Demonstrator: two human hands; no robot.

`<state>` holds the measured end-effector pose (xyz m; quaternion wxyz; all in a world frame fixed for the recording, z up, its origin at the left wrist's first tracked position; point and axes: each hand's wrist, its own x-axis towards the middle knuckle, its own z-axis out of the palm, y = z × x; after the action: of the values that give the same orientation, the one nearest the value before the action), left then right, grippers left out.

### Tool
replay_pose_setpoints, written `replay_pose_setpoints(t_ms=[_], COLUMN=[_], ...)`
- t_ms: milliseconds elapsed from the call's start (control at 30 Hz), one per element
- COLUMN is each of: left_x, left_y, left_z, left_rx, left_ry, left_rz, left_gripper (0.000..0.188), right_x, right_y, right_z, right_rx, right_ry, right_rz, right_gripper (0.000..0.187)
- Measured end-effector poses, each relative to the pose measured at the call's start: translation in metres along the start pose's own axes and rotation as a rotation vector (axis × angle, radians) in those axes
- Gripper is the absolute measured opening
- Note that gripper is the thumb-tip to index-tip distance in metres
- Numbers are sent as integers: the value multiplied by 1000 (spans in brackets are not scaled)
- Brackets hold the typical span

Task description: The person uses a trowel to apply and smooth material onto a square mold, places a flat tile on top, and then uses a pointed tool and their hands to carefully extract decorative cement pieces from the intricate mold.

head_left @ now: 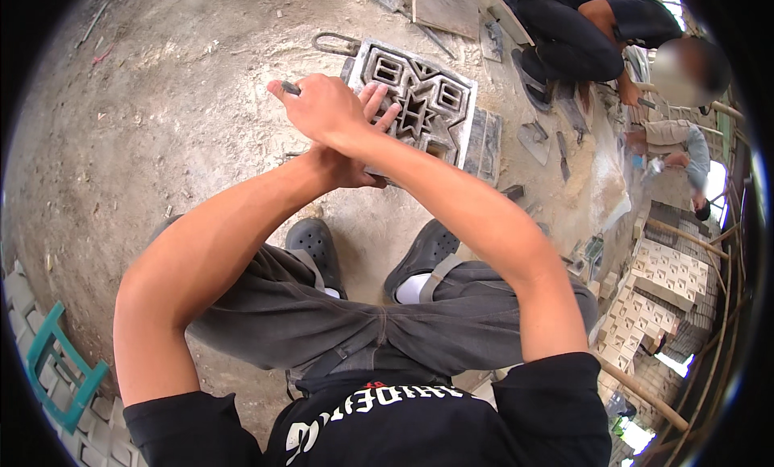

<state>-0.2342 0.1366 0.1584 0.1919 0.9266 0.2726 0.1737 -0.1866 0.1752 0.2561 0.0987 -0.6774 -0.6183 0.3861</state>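
Shirt [435,435] below—right hand [326,108] grips bar [291,88], left hand [373,99] splayed over mould [440,116] slanted down-right.

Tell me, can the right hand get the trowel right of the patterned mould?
Probably yes, though not straight away: the right hand crosses over the left hand and grips a dark object. Nothing seems to cover the trowel beyond the patterned mould, so stretching there looks possible.

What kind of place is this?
Probably a small block-casting workshop: a patterned metal mold on the dusty ground, a trowel lying nearby, and stacked pale blocks with repeating patterns at the right.
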Motion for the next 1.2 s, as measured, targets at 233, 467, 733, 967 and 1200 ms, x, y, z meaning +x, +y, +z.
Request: replay_pose_setpoints(t_ms=[233,467,733,967,1200], left_x=[4,12,23,36,33], left_y=[8,15,31,35,36], left_z=[-13,-36,-28,-20,-20], left_rx=[41,129,147,158,90], left_ry=[-90,-488,-137,-135,-209], left_rz=[-16,-86,65,151,136], left_gripper=[124,121,121,100,80], right_x=[19,7,-92,-118,-126], right_y=[17,32,66,75,70], right_z=[-2,-35,-93,-82,-84], right_rx=[25,439,966,1017,914], right_ry=[12,-31,12,153,251], right_rz=[41,-43,-239,-344,-317], right_gripper=[69,63,66,61,56])
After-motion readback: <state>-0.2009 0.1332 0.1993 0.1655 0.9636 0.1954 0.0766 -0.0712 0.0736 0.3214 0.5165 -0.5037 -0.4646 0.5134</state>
